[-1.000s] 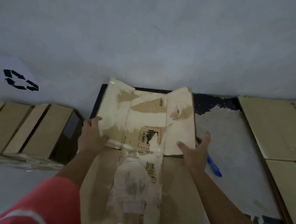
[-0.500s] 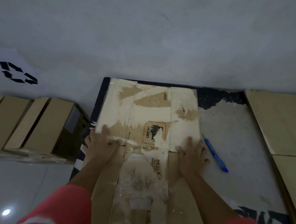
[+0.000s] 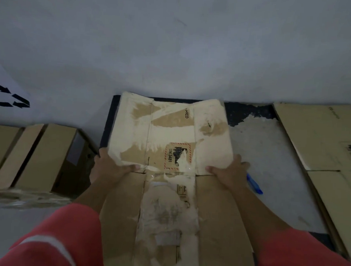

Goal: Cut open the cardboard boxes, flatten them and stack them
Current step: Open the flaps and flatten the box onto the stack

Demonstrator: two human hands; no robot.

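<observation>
Both hands, flat on the flattened box (image 3: 170, 136) half a second ago, now curl over its side edges on the floor: left hand (image 3: 109, 168), right hand (image 3: 229, 172) pinching cardboard, seemingly ready to lift.

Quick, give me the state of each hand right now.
Left hand: closed on the left edge of the flattened box, thumb on top.
Right hand: closed on the box's right edge, thumb on top.

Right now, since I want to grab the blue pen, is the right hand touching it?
Cannot tell. In the head view the right hand overlaps the upper end of the blue pen, so any contact or gap is hidden.
</observation>
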